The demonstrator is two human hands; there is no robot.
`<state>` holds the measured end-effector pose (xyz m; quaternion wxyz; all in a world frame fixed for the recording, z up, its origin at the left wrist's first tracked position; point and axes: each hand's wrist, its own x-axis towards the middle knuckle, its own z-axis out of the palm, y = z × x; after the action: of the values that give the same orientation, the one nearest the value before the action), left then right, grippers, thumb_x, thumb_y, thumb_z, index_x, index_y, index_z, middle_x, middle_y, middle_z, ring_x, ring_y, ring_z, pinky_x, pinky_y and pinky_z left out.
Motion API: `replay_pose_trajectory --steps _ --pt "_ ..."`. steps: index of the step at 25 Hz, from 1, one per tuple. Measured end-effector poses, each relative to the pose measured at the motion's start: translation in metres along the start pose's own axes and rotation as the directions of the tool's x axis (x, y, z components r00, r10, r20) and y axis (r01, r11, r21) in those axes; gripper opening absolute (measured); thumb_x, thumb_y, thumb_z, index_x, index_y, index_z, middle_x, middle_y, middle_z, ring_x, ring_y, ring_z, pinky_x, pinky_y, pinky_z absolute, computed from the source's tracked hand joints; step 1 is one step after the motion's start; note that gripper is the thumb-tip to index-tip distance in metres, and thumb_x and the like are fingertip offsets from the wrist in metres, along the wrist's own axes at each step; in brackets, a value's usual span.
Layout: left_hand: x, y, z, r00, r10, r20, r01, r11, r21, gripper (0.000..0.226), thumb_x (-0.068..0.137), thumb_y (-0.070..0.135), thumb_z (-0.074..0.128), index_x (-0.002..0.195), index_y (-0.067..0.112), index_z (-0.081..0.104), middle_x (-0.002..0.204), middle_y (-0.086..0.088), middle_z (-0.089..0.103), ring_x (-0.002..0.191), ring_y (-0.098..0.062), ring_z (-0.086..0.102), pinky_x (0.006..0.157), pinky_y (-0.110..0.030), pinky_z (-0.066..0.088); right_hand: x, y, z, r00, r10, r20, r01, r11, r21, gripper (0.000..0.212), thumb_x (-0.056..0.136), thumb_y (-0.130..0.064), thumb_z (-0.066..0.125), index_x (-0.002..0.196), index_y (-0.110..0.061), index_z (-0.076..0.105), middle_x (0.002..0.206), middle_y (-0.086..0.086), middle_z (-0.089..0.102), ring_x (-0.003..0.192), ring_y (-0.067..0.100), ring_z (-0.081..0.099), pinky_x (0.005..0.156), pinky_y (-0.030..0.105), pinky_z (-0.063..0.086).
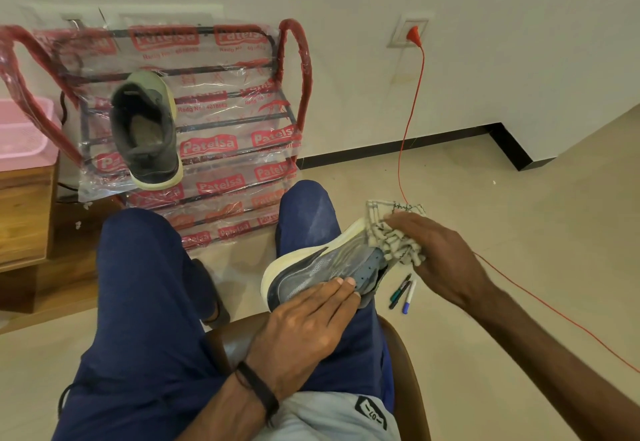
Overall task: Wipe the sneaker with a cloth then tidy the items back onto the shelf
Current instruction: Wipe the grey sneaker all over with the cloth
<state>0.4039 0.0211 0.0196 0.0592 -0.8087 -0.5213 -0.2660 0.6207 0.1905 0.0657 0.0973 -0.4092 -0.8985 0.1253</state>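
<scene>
Midway, wiping goes on: right hand (446, 260) grips the cloth (394, 236) against the sneaker (322, 264), left hand (304, 322) flat, fingers straight; shelf (242, 149) tidying remains.

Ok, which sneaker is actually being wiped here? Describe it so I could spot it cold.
Start at the red shoe rack wrapped in printed plastic against the wall, then come down to the seated person's right thigh. The sneaker lies there on its side, steadied by the left hand, with the right hand pressing a checked cloth to it. The other shoe sits untouched on the rack.
</scene>
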Motion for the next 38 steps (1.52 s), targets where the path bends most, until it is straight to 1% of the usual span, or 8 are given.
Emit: replay_pose_trajectory --steps 4,10,16,21,25,30,35,38 --pt "-0.01 -0.001 -0.004 0.999 -0.04 0.011 0.04 0.998 -0.049 0.039 0.092 0.008 0.052 0.124 0.015 0.073 0.131 -0.002 0.07 0.12 -0.013 0.067 0.103 -0.027 0.052 -0.021 -0.034 0.007 0.971 -0.217 0.1 0.21 0.975 0.07 0.048 0.089 -0.023 0.065 0.136 -0.023 0.061 0.143 -0.008 0.055 0.132 0.003 0.044 0.115 0.021 0.033" --pt "0.004 -0.006 -0.005 1.0 -0.016 0.022 0.016 0.999 -0.029 0.042 0.089 0.008 0.048 0.122 0.013 0.074 0.129 -0.004 0.071 0.117 -0.013 0.068 0.101 -0.027 0.052 -0.004 0.003 0.013 0.999 0.043 -0.028 -0.041 0.996 0.081 0.055 0.087 -0.01 0.072 0.138 -0.025 0.059 0.142 -0.006 0.057 0.134 0.006 0.047 0.111 0.037 0.046" --pt "-0.006 -0.006 -0.008 0.996 -0.087 0.019 0.088 0.995 -0.051 0.039 0.09 0.008 0.053 0.121 0.013 0.074 0.123 -0.003 0.073 0.114 -0.013 0.07 0.101 -0.026 0.05 -0.012 -0.041 0.022 0.967 -0.244 0.08 0.23 0.962 0.149 0.05 0.089 -0.035 0.053 0.137 -0.023 0.06 0.145 -0.005 0.055 0.134 0.004 0.044 0.116 0.024 0.034" --pt "0.006 -0.004 -0.004 0.997 -0.073 0.03 0.075 0.996 -0.044 0.041 0.09 0.009 0.049 0.123 0.013 0.073 0.126 -0.005 0.072 0.115 -0.013 0.07 0.098 -0.027 0.054 0.013 0.002 0.019 0.998 0.059 -0.03 -0.054 0.989 0.141 0.056 0.085 -0.013 0.074 0.138 -0.021 0.059 0.142 -0.002 0.058 0.132 0.011 0.05 0.107 0.045 0.048" --pt "-0.004 -0.005 -0.006 0.995 -0.102 0.022 0.103 0.993 -0.051 0.038 0.09 0.01 0.054 0.122 0.013 0.074 0.123 -0.004 0.073 0.113 -0.012 0.07 0.1 -0.025 0.049 -0.003 -0.034 0.03 0.972 -0.216 0.094 0.196 0.963 0.183 0.05 0.089 -0.023 0.065 0.138 -0.024 0.059 0.146 -0.008 0.053 0.137 0.003 0.043 0.116 0.018 0.031" --pt "0.008 -0.005 -0.002 0.997 -0.069 0.026 0.07 0.997 -0.034 0.039 0.091 0.011 0.05 0.122 0.012 0.073 0.124 -0.005 0.073 0.114 -0.013 0.07 0.098 -0.027 0.053 0.021 0.0 0.021 0.999 0.051 -0.007 -0.05 0.991 0.125 0.052 0.087 -0.013 0.073 0.137 -0.02 0.06 0.142 0.002 0.059 0.132 0.018 0.053 0.107 0.045 0.048" --pt "-0.005 -0.005 -0.006 0.995 -0.095 0.009 0.095 0.994 -0.062 0.037 0.091 0.008 0.054 0.122 0.013 0.074 0.126 -0.003 0.072 0.115 -0.013 0.069 0.097 -0.027 0.055 0.006 -0.027 0.022 0.973 -0.197 0.118 0.177 0.971 0.159 0.052 0.087 -0.019 0.068 0.138 -0.024 0.059 0.145 -0.006 0.056 0.134 0.004 0.045 0.112 0.021 0.036" --pt "0.002 -0.004 -0.003 0.999 -0.05 0.002 0.05 0.998 -0.046 0.038 0.091 0.007 0.051 0.122 0.013 0.074 0.126 -0.005 0.072 0.115 -0.014 0.069 0.094 -0.03 0.058 0.02 0.003 0.016 1.0 -0.001 0.024 -0.001 0.997 0.082 0.052 0.087 -0.019 0.068 0.139 -0.023 0.058 0.143 -0.001 0.058 0.132 0.016 0.053 0.107 0.038 0.049"
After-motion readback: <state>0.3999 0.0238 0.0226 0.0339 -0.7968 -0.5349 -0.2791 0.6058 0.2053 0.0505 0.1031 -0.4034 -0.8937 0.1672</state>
